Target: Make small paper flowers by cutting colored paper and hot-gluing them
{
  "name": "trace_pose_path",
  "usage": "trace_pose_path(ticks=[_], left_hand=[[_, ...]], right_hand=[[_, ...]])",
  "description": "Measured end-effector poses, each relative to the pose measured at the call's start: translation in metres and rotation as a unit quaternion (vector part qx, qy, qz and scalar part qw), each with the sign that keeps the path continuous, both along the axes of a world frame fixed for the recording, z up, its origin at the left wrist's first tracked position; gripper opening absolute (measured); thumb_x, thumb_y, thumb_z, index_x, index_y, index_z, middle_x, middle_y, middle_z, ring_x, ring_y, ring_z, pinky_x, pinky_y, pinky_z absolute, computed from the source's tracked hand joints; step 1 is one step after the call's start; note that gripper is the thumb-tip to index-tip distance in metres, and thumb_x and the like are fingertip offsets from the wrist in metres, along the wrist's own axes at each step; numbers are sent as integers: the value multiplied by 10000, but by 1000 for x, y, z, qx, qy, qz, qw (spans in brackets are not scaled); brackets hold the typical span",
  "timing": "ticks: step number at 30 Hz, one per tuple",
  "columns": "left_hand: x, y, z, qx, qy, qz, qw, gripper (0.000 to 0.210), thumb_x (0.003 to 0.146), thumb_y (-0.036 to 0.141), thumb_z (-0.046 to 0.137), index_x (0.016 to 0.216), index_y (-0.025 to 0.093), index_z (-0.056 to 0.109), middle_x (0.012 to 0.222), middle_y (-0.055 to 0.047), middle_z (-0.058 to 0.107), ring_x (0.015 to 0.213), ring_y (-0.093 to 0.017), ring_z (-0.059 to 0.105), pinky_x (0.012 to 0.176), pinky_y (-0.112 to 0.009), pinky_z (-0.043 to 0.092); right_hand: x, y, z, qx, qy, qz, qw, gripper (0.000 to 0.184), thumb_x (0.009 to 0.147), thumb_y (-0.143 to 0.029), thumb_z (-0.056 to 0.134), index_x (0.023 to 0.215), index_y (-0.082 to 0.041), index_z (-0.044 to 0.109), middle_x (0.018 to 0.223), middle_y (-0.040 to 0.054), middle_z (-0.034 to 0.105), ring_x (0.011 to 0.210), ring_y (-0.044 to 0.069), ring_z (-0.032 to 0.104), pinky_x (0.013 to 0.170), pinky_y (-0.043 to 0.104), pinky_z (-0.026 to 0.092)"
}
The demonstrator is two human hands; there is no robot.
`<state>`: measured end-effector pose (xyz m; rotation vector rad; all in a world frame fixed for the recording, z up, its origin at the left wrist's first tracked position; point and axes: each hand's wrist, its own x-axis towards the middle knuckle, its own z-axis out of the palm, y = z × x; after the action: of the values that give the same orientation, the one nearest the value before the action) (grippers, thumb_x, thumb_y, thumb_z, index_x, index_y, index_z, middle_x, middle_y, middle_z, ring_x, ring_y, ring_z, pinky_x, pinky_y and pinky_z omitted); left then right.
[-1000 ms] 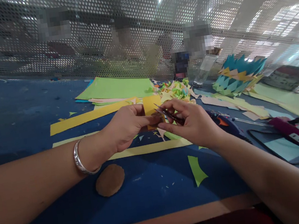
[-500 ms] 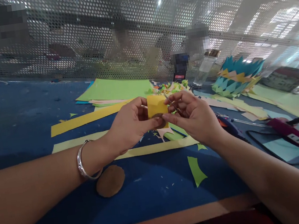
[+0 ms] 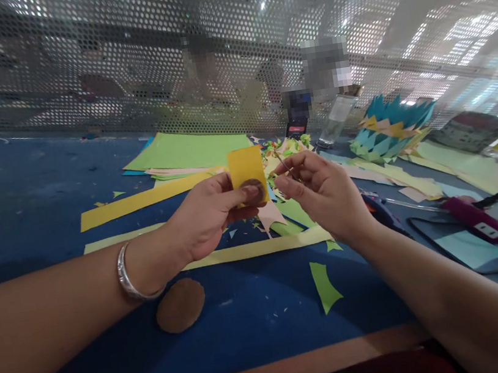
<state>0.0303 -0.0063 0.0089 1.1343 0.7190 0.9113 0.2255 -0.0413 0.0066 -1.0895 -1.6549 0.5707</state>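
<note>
My left hand (image 3: 202,218) pinches a small yellow paper piece (image 3: 246,163) upright over the middle of the table. Under its thumb, against the lower part of the paper, lies a small dark brown disc (image 3: 255,184). Just to the right, apart from the paper, my right hand (image 3: 327,194) has its fingers curled around what looks like scissors (image 3: 286,165). Only a thin metal blade shows, pointing up and left; the handles are hidden in the fingers. A brown oval piece (image 3: 181,305) lies on the blue table below my left wrist.
Yellow strips (image 3: 140,200), green sheets (image 3: 197,147) and a pile of scraps (image 3: 292,145) lie beyond my hands. A clear bottle (image 3: 336,118), a phone (image 3: 298,124) and a zigzag paper crown (image 3: 391,126) stand behind. At right are a purple power strip (image 3: 483,221) and cables.
My left hand has shifted left with the yellow paper, away from my right hand. More of the brown disc shows on the paper now. My right hand keeps hold of the scissors.
</note>
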Motion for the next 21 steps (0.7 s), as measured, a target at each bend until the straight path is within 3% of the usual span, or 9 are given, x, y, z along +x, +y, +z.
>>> trace_pose_path(ticks=[7,11,21], left_hand=[[0,2,0,39,-29,14,999,167,776,240,809,915,189,731,973,-18,733,884,-137,680,701,-206,537],[-1,-1,0,52,-32,1,998,137,784,244,804,889,189,735,952,-16,722,866,-125,660,731,-211,542],[0,-3,-1,66,-39,-65,995,188,760,270,836,919,201,765,947,-28,730,840,-127,659,753,-231,539]], right_hand=[[3,2,-4,-68,-30,34,997,399,920,-575,622,969,-179,628,625,-56,438,525,80,332,469,248,230],[3,0,-1,-77,-78,31,994,380,933,-552,616,942,-172,625,602,-66,403,520,72,317,466,242,213],[1,-6,7,-67,-73,71,993,357,948,-512,615,830,-176,587,577,-75,408,480,58,309,432,233,221]])
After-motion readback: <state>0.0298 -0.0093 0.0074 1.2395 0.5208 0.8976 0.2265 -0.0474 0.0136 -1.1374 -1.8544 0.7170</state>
